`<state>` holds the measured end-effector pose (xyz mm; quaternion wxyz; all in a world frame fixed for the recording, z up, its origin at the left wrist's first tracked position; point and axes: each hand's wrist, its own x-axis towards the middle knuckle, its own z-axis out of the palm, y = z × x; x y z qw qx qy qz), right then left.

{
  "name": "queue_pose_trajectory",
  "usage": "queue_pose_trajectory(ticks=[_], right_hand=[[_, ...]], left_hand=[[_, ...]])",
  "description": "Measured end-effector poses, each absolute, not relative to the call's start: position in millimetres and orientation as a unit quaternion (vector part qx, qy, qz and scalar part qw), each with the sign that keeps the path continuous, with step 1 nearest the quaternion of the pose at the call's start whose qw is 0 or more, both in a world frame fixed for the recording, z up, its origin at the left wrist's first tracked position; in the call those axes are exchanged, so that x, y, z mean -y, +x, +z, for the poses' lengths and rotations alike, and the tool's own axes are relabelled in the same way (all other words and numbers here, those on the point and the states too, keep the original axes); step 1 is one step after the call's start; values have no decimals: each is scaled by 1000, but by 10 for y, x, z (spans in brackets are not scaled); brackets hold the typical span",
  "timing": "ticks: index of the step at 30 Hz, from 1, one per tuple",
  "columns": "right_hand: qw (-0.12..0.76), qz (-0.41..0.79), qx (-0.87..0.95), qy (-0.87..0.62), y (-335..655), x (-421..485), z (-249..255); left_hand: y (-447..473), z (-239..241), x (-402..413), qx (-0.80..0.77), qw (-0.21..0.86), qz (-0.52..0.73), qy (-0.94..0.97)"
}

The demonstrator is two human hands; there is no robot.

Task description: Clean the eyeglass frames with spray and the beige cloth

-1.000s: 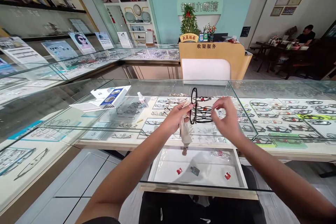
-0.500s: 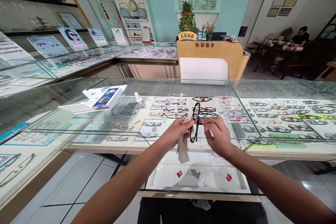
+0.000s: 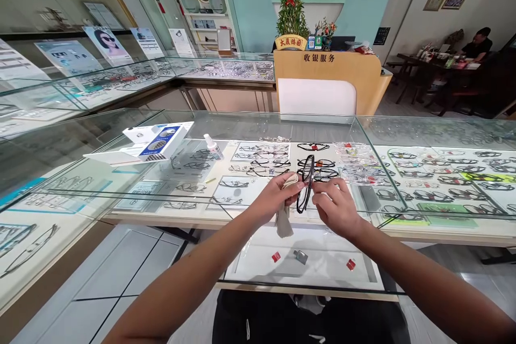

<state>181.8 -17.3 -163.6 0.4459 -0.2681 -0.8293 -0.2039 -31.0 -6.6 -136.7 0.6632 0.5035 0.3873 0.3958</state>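
Observation:
Black-framed eyeglasses (image 3: 307, 185) are held on edge between my two hands, above the glass counter. My left hand (image 3: 278, 196) is closed around a beige cleaning cloth (image 3: 284, 223), whose loose end hangs down; its fingertips meet the near side of the frame. My right hand (image 3: 336, 204) pinches the glasses from the right, fingers curled. Below them, an open white drawer (image 3: 258, 271) holds a red tag (image 3: 276, 257), another red tag (image 3: 350, 264) and a small grey piece (image 3: 300, 256).
A spray bottle (image 3: 213, 147) and an opened white-and-blue box (image 3: 151, 142) stand on the counter to the left. Rows of glasses (image 3: 433, 195) lie under the glass. Beyond is a wooden cashier desk (image 3: 373, 86); a person (image 3: 478, 45) sits at a far table.
The view has tilted down slightly, so the background sits higher. The glasses have turned a little between my hands. Both hands keep hold as before.

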Motion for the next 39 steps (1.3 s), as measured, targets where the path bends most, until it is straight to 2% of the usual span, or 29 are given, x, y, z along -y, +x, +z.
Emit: queue_pose_trajectory(ticks=[5, 12, 23, 29, 39], right_hand=[[435, -226, 833, -257, 1828, 187, -1635], [446, -249, 818, -265, 1832, 199, -1597], [417, -267, 835, -240, 1876, 189, -1553], [435, -254, 837, -213, 1902, 211, -1536], [403, -273, 847, -214, 1867, 217, -1545]], left_hand=[[-292, -1304, 100, -399, 637, 381, 539], [-274, -1307, 110, -406, 617, 428, 521], [-297, -1346, 108, -380, 659, 427, 489], [-277, -1321, 116, -400, 626, 465, 482], [-287, -1361, 120, -387, 678, 428, 455]])
